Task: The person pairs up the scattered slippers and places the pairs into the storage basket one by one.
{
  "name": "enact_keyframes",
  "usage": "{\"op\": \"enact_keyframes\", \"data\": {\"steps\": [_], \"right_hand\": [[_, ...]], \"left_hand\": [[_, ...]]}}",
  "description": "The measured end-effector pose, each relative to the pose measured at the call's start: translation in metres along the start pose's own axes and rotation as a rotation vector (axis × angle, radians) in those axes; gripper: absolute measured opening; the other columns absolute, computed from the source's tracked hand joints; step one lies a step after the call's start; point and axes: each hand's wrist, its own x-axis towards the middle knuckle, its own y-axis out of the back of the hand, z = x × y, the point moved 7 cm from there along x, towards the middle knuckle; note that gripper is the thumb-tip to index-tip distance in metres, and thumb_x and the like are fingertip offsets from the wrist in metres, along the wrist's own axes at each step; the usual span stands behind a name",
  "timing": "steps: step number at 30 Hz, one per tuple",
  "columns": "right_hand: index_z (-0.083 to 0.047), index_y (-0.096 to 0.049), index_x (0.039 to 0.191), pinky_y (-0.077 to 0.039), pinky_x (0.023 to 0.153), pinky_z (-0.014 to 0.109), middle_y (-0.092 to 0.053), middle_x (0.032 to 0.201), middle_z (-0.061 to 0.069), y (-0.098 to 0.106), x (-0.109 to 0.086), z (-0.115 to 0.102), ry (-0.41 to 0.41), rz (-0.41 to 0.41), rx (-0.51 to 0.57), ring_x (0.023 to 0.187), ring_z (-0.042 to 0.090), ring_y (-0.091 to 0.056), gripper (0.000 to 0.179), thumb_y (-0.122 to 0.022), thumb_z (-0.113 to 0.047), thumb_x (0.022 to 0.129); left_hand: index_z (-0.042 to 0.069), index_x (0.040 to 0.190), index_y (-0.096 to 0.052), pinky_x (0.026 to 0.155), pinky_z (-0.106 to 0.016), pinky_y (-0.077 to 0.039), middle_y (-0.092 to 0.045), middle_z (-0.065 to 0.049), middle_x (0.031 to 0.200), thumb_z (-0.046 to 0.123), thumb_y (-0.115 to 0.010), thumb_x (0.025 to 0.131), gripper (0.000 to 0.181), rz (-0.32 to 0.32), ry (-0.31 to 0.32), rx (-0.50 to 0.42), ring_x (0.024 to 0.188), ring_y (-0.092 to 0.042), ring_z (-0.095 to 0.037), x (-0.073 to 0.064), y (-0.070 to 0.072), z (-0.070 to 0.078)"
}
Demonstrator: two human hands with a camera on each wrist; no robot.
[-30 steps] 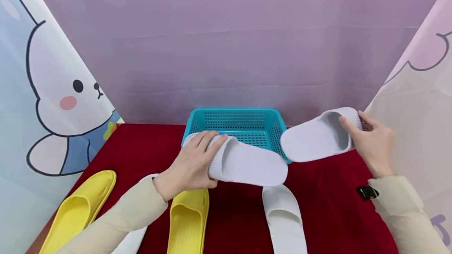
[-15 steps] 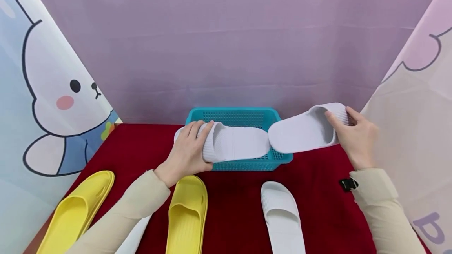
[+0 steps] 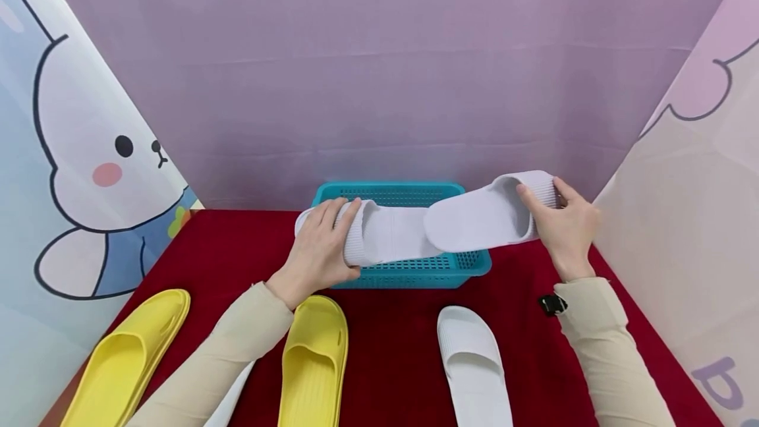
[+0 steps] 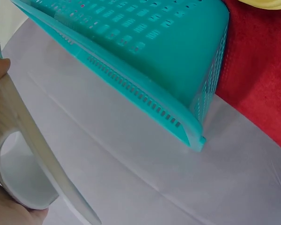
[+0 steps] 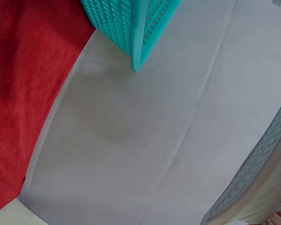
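Observation:
In the head view my left hand (image 3: 320,242) grips a white slipper (image 3: 388,236) across its ribbed strap, sole end pointing right, above the turquoise basket (image 3: 415,279). My right hand (image 3: 563,226) pinches a second white slipper (image 3: 474,219) by its strap, thumb inside the opening. That slipper's heel overlaps the first one's heel over the basket. The left wrist view has the left slipper (image 4: 35,145) edge-on, apart from the basket (image 4: 145,70). At the right wrist view's lower right corner the other slipper (image 5: 257,173) shows its patterned sole, with the fingers mostly cut off.
On the red cloth (image 3: 391,361) lie a yellow slipper (image 3: 314,361), another yellow slipper (image 3: 127,354) at far left and a white slipper (image 3: 474,364). A further white slipper (image 3: 231,394) is partly hidden by the left sleeve. A purple curtain (image 3: 379,71) hangs behind.
Both hands have carried their slippers over the basket: the left one moved away from me, the right one to the left. Their heels, apart a second ago, now overlap in the head view.

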Motion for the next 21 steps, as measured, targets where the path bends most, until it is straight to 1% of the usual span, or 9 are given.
{"op": "enact_keyframes", "data": {"steps": [2,4,7,10,14,18,21], "right_hand": [[-0.012,-0.059,0.124,-0.038,0.067,0.011,-0.063,0.117,0.012,-0.004,-0.002,-0.001,0.005,-0.004,0.002,0.097,0.026,-0.061,0.069,-0.069,-0.053,0.070],[-0.012,-0.059,0.124,-0.042,0.070,0.017,-0.062,0.118,0.012,-0.009,-0.004,-0.002,0.009,-0.007,0.006,0.098,0.027,-0.061,0.069,-0.069,-0.053,0.070],[-0.011,-0.059,0.124,-0.048,0.074,0.031,-0.063,0.117,0.013,-0.014,-0.008,-0.006,0.029,-0.001,0.000,0.100,0.029,-0.059,0.068,-0.069,-0.053,0.071],[-0.010,-0.059,0.123,-0.048,0.079,0.043,-0.063,0.116,0.015,-0.017,-0.011,-0.011,0.055,0.014,-0.001,0.099,0.033,-0.058,0.068,-0.069,-0.052,0.071],[-0.010,-0.059,0.123,-0.045,0.082,0.046,-0.064,0.112,0.017,-0.021,-0.015,-0.017,0.065,0.026,0.004,0.095,0.035,-0.059,0.067,-0.069,-0.052,0.071],[-0.010,-0.059,0.124,-0.044,0.082,0.048,-0.064,0.112,0.018,-0.026,-0.018,-0.021,0.070,0.020,0.002,0.094,0.035,-0.058,0.067,-0.068,-0.052,0.072],[-0.010,-0.059,0.123,-0.045,0.080,0.048,-0.064,0.111,0.018,-0.029,-0.020,-0.024,0.083,0.022,-0.001,0.092,0.035,-0.058,0.066,-0.068,-0.052,0.073]], "left_hand": [[0.004,0.138,-0.033,0.101,-0.046,-0.037,-0.044,-0.016,0.131,0.046,-0.081,0.047,0.111,0.009,0.003,0.000,0.120,-0.040,-0.030,0.000,0.000,-0.001],[0.003,0.137,-0.033,0.102,-0.045,-0.037,-0.044,-0.017,0.131,0.046,-0.081,0.046,0.111,0.015,0.003,0.000,0.120,-0.040,-0.030,0.001,-0.001,-0.001],[0.002,0.136,-0.034,0.102,-0.045,-0.036,-0.045,-0.017,0.130,0.047,-0.081,0.046,0.111,0.019,-0.002,0.006,0.119,-0.041,-0.030,0.001,-0.002,-0.001],[0.003,0.136,-0.034,0.102,-0.044,-0.036,-0.046,-0.017,0.129,0.047,-0.080,0.046,0.109,0.027,-0.013,0.012,0.118,-0.042,-0.030,0.002,-0.003,0.000],[0.004,0.136,-0.035,0.102,-0.044,-0.037,-0.046,-0.016,0.129,0.048,-0.080,0.047,0.109,0.043,-0.030,0.009,0.118,-0.042,-0.029,0.003,-0.002,0.000],[0.005,0.136,-0.035,0.102,-0.043,-0.036,-0.046,-0.015,0.129,0.049,-0.079,0.047,0.109,0.059,-0.049,-0.002,0.118,-0.042,-0.028,0.004,-0.001,0.000],[0.005,0.136,-0.036,0.102,-0.043,-0.037,-0.047,-0.015,0.129,0.048,-0.078,0.048,0.107,0.074,-0.058,-0.005,0.118,-0.042,-0.028,0.005,-0.001,0.000]]}}
